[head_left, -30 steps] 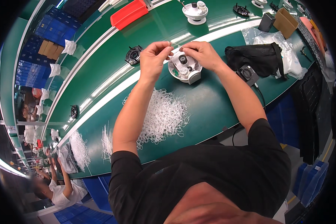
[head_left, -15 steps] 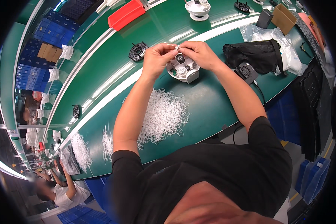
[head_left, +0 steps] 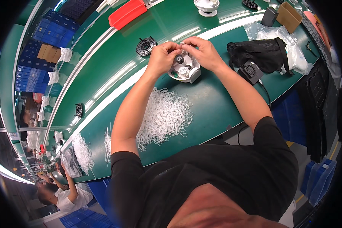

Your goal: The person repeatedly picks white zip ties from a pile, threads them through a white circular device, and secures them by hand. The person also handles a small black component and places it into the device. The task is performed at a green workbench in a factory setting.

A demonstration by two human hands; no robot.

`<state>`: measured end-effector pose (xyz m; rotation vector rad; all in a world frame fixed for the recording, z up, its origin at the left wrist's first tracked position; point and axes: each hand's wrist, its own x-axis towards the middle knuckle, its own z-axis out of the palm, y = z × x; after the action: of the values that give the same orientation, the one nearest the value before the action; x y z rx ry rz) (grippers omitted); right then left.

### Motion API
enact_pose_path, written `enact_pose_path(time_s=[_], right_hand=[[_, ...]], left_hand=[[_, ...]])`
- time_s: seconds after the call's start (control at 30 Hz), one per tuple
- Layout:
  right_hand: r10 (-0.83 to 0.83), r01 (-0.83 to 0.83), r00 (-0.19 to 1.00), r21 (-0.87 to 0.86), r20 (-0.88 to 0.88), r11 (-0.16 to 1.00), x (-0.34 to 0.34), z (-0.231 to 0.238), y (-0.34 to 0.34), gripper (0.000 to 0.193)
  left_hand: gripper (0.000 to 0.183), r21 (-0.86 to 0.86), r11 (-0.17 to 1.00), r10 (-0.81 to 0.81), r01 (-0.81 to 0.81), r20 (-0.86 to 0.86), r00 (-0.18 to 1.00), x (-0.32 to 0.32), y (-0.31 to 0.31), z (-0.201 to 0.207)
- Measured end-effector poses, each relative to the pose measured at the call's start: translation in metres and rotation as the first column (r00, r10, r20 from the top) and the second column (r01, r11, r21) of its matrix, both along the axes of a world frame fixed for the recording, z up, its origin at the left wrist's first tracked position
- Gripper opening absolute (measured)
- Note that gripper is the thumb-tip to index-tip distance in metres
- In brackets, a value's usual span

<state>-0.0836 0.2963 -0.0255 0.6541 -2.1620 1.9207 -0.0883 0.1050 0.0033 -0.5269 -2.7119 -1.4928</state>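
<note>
A round white device housing [head_left: 184, 79], its inside exposed with a black cylinder and small round parts, sits on the green table in front of me. My left hand [head_left: 162, 57] and my right hand [head_left: 204, 54] meet over its far rim, fingertips pinched together. Between them shows a bit of a thin white cable tie [head_left: 182, 43], mostly hidden by the fingers. Below the device, partly behind my left forearm, lies a large heap of white looped cable ties [head_left: 165, 117].
Black ring-shaped parts [head_left: 146, 46] and a white device [head_left: 207, 7] ride the green belt [head_left: 102, 83] beyond the table. A red bin [head_left: 127, 14] stands further back. On the right are a black mesh bag [head_left: 256, 56] and small fan [head_left: 251, 72]. A co-worker [head_left: 66, 195] sits far left.
The black parts and the white device on the belt have shifted right and away. My hands have drawn closer together at the rim, and the tie's white tail no longer shows.
</note>
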Motion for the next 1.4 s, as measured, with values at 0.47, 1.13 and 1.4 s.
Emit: enact_pose_path(time_s=[0.47, 1.13, 1.4], right_hand=[[0.032, -0.033, 0.999, 0.368, 0.008, 0.929, -0.002, 0.005, 0.012, 0.021], [0.093, 0.041, 0.97, 0.53, -0.224, 0.847, 0.0, 0.008, 0.017, 0.021], [-0.167, 0.189, 0.976, -0.165, 0.138, 0.968, -0.025, -0.04, 0.012, 0.044]], left_hand=[[0.018, -0.326, 0.944, -0.103, -0.041, -0.411, 0.906, 0.007, 0.001, -0.014], [0.013, -0.261, 0.941, 0.098, -0.216, -0.401, 0.911, 0.004, -0.01, -0.021], [0.029, -0.01, 0.999, -0.035, 0.044, 0.435, 0.9, 0.013, -0.037, -0.013]])
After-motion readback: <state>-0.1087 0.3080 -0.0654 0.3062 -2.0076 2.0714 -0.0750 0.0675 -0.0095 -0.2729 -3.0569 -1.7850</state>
